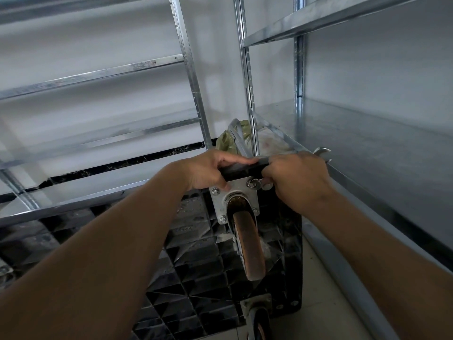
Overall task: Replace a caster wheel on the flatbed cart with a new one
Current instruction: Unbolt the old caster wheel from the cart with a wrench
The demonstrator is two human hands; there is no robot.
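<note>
Cart (196, 278) stands on edge, caster (247, 241) bolted at its top corner; left hand (208, 171) grips cart rim, right hand (291, 182) pinches a bolt (255, 184); loosened nut or washer could drop between shelving (367, 153).

Both hands, left hand (208, 171) and right hand (297, 179), on the upturned cart's (196, 278) edge above a caster wheel (248, 244).

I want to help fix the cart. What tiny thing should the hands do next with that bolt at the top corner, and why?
Probably keep turning that top-right bolt until it comes free. The right hand is pinching right at it, while the left hand holds the cart's edge steady. The wheel's plate shows three other bolts in its corners, so the wheel cannot come off yet.
</note>
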